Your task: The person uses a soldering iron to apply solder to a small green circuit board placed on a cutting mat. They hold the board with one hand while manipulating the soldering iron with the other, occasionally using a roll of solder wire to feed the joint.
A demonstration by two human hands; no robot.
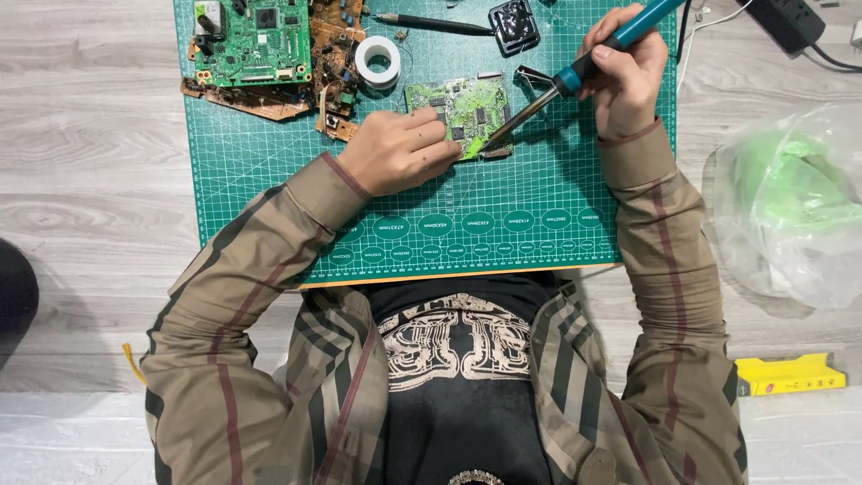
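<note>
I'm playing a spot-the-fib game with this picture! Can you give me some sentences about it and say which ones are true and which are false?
1. The right hand holds a soldering iron with a blue handle. True.
2. The left hand rests on a red circuit board. False: the small circuit board under its fingers is green.
3. The work is done on a green cutting mat. True.
4. A roll of white tape lies beside the small board. True.
5. The yellow tool lies on the mat. False: it lies off the mat, on the wooden floor.
</note>
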